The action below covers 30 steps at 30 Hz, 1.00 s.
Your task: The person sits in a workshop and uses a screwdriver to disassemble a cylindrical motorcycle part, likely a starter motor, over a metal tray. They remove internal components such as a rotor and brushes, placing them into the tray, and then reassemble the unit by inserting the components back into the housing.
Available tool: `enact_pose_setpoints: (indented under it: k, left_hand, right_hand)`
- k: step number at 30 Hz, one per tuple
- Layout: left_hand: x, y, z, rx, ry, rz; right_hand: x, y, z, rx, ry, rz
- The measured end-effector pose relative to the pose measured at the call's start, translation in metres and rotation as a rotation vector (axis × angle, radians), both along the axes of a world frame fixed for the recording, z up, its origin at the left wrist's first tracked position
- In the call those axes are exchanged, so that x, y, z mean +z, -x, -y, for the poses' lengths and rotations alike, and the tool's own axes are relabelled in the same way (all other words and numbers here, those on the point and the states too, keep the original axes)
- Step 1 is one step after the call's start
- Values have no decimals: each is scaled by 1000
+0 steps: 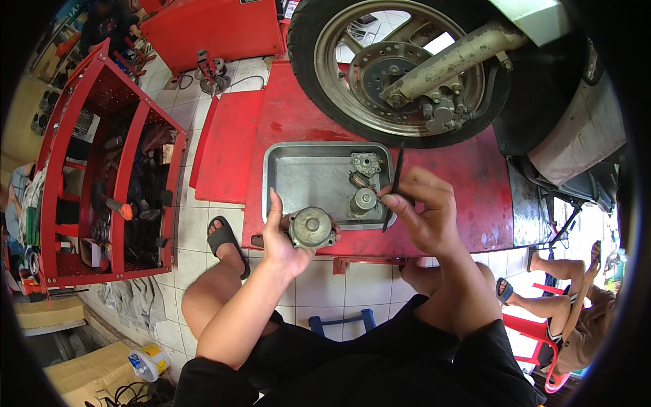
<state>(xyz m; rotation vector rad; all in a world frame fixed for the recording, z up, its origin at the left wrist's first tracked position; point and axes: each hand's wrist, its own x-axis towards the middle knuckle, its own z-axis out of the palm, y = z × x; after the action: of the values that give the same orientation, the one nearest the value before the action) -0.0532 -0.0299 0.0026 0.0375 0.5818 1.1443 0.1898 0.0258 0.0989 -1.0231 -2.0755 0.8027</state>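
Note:
My left hand holds a round, dull grey metal housing with a raised centre and small lugs on its rim, just over the tray's near edge. A short dark piece sticks out to the left of this hand; what it belongs to is hidden. My right hand pinches a thin dark stick-like tool, held nearly upright at the tray's right end. In the metal tray are a flat cast metal part, a small coppery part and a cylindrical metal part.
Beneath the tray is a red platform. A motorcycle wheel with a brake disc stands just behind it. A red tool rack is at left. A person sits on a red chair at right; another person is far left.

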Motion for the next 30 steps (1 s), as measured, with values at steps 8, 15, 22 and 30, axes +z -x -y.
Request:
enact_pose_setpoints:
  k: [8,15,22,30]
  left_hand:
    - [7,-6,-2,26,125,-128]
    - [5,-12,0,29,172,-162]
    - [6,-16,-1,39,190,-156]
    - [2,-16,3,-6,130,-208]
  right_hand:
    - [-3,3,9,-35,401,-630]
    - [-12,23,24,81,284,-636]
    - [-20,26,25,121,175,-511]
    - [-15,29,30,112,130,-429]
